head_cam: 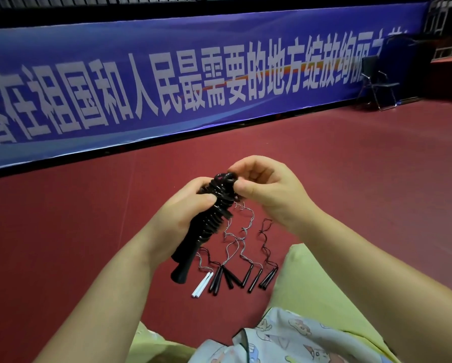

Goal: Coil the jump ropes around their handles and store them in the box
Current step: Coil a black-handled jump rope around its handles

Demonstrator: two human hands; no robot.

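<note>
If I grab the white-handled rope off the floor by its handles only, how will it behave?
Probably floppy: the thin cord lies in loose kinks on the floor, so it would dangle and trail. It may snag, since it crosses neighbouring cords. The white handles look slim, round and smooth, so likely light and apt to roll.

- I held the coiled rope bundle between my left hand and right hand, above the floor.
- The loose ropes lay on the floor beneath it.
- A chair stood far right, before the banner.
</note>
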